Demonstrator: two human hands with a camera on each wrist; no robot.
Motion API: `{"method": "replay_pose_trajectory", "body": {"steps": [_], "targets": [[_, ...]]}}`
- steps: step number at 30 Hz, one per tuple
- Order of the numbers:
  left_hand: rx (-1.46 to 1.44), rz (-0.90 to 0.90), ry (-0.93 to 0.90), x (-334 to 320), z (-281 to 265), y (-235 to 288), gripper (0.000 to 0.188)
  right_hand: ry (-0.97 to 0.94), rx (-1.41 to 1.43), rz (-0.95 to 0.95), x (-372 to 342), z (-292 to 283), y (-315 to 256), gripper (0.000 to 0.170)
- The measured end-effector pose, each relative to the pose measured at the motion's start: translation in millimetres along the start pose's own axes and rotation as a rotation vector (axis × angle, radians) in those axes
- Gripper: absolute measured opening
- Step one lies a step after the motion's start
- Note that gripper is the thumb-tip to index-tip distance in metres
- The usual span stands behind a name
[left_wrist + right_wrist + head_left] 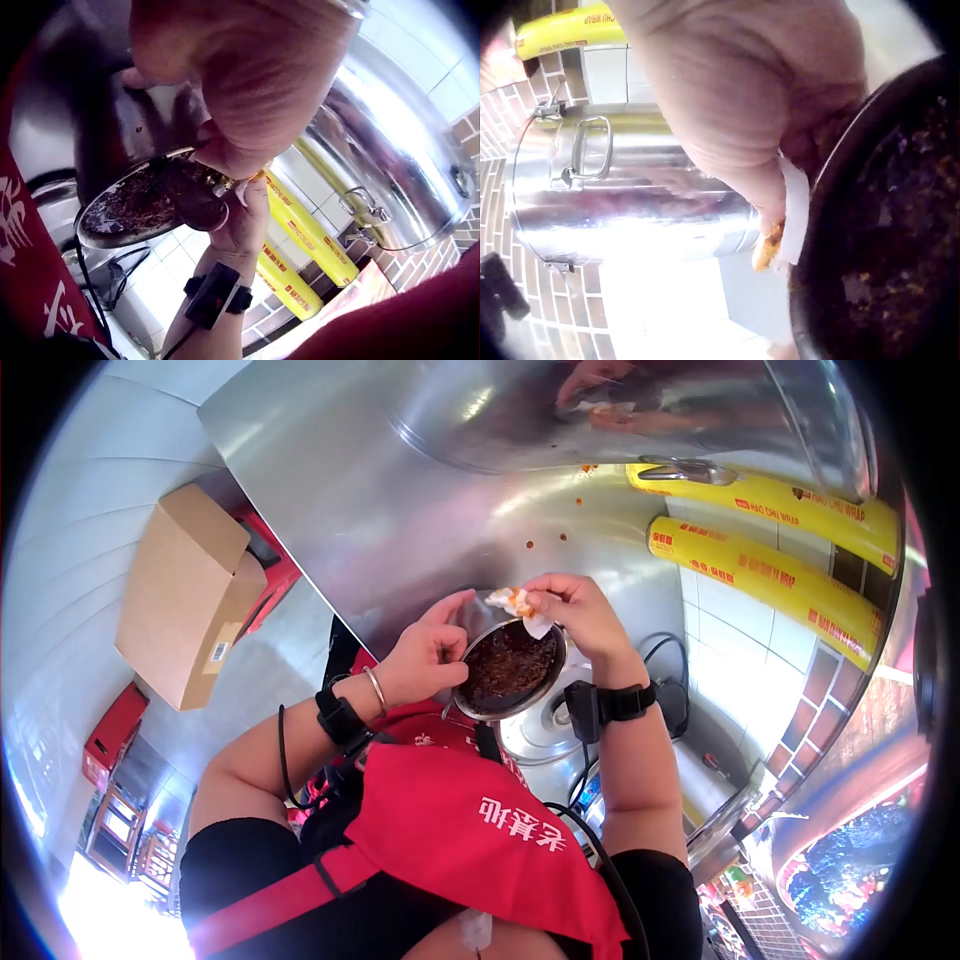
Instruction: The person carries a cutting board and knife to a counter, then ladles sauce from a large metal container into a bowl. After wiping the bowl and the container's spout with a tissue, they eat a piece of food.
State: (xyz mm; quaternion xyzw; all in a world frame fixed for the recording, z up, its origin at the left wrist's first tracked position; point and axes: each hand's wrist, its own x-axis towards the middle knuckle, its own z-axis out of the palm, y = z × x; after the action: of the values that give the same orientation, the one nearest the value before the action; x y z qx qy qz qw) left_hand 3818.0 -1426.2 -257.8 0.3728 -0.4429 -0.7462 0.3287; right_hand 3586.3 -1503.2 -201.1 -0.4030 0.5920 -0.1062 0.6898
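A round metal pot (508, 672) of dark reddish-brown, oily contents is in front of the apron. At its left rim is my left hand (405, 660), index finger stretched out, thumb and other fingers bent against the rim; their exact hold is partly hidden. In the left wrist view, the thumb side of my left hand (247, 82) covers part of the pot (127, 206). My right hand (585, 618) pinches a crumpled white tissue (537, 624) with orange stains at the far rim. The right wrist view has the tissue (798, 214) between my right hand (742, 97) and the pot's edge.
Yellow wrap rolls (760, 575) lie at the right, beside a large shiny metal container (700, 410). A metal lid (540, 735) is below the pot. Reddish drops (530, 545) spot the steel surface. A cardboard box (190, 595) stands at the left.
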Motion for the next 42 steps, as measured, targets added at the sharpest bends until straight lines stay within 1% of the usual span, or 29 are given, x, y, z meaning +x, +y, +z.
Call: {"method": "replay_pose_trajectory", "body": {"steps": [1, 3, 4, 8, 10, 11, 13, 16, 18, 19, 20, 21, 22, 23, 26, 27, 29, 30, 31, 32, 33, 35, 36, 37, 38, 39, 40, 41, 42], "targets": [[-0.007, 0.001, 0.003, 1, 0, 0, 0.021, -0.001, -0.005, 0.005, 4, -1, -1, 0.02], [0.015, -0.054, -0.006, 2, -3, 6, 0.019, 0.084, 0.144, -0.108, 12, -1, -4, 0.02], [0.01, -0.052, -0.003, 3, -3, 7, 0.019, 0.112, 0.138, -0.143, 17, -4, -2, 0.021], [0.032, -0.079, -0.024, 3, -6, 8, 0.019, 0.139, 0.1, -0.12, 30, -13, 2, 0.022], [0.045, -0.082, -0.04, 3, -6, 7, 0.02, 0.061, 0.086, -0.043, 35, -17, 0, 0.021], [0.046, -0.085, -0.048, 2, -7, 6, 0.02, 0.062, 0.084, -0.042, 37, -18, -2, 0.021], [0.046, -0.084, -0.06, 1, -7, 1, 0.02, 0.052, 0.083, 0.04, 37, -20, -8, 0.021], [0.023, -0.037, -0.041, 0, -10, -4, 0.02, 0.064, 0.155, 0.049, 35, -26, -8, 0.02], [0.072, -0.098, -0.027, -3, -14, 2, 0.02, 0.082, 0.191, 0.033, 32, -34, -3, 0.02], [0.075, -0.093, -0.039, -4, -16, 2, 0.02, 0.091, 0.225, 0.018, 29, -38, 1, 0.021], [0.072, -0.079, -0.008, -5, -19, 2, 0.02, 0.104, 0.229, 0.012, 25, -43, 5, 0.021], [0.07, -0.063, 0.021, -7, -22, 3, 0.02, 0.16, 0.298, -0.005, 20, -47, 11, 0.021], [0.012, -0.091, 0.025, -7, -21, 6, 0.02, 0.22, 0.372, -0.026, 12, -53, 18, 0.02], [0.023, -0.081, 0.004, -8, -24, 6, 0.02, 0.239, 0.38, -0.042, 7, -56, 24, 0.02], [-0.044, -0.02, 0.074, -9, -31, 5, 0.02, 0.344, 0.56, -0.086, -7, -62, 41, 0.019], [-0.025, -0.011, 0.048, -9, -34, 4, 0.02, 0.361, 0.576, -0.108, -10, -63, 45, 0.019], [-0.167, -0.057, 0.103, -6, -38, 3, 0.021, 0.36, 0.646, -0.151, -14, -68, 49, 0.02], [-0.213, -0.063, 0.1, -4, -41, 7, 0.02, 0.377, 0.667, -0.18, -14, -68, 47, 0.02], [-0.181, -0.052, 0.068, -3, -45, 10, 0.02, 0.354, 0.689, -0.216, -13, -68, 43, 0.02], [-0.221, -0.085, 0.098, -2, -50, 11, 0.019, 0.334, 0.712, -0.261, -13, -66, 38, 0.021], [-0.256, -0.119, 0.13, -1, -55, 11, 0.018, 0.354, 0.743, -0.308, -14, -64, 31, 0.021], [-0.269, -0.121, 0.119, 2, -73, -9, 0.016, 0.385, 0.803, -0.396, -18, -55, 10, 0.022], [-0.294, -0.137, 0.097, 2, -61, 2, 0.015, 0.399, 0.829, -0.443, -25, -59, 5, 0.026], [-0.294, -0.171, 0.035, 4, -82, -16, 0.015, 0.418, 0.866, -0.485, -25, -54, -6, 0.026], [-0.312, -0.197, -0.003, 4, -94, -27, 0.012, 0.397, 0.91, -0.577, -26, -51, -17, 0.028], [-0.332, -0.224, -0.034, 5, -102, -26, 0.008, 0.373, 0.95, -0.669, -25, -49, -25, 0.029], [-0.288, -0.222, -0.053, 5, -98, -8, 0.008, 0.339, 0.974, -0.764, -23, -49, -30, 0.031], [-0.315, -0.323, -0.011, 3, -86, 14, 0.003, 0.345, 0.999, -0.797, -25, -46, -41, 0.031], [-0.345, -0.422, 0.039, 1, -80, 29, 0.006, 0.376, 1.006, -0.864, -27, -45, -51, 0.03]]}}
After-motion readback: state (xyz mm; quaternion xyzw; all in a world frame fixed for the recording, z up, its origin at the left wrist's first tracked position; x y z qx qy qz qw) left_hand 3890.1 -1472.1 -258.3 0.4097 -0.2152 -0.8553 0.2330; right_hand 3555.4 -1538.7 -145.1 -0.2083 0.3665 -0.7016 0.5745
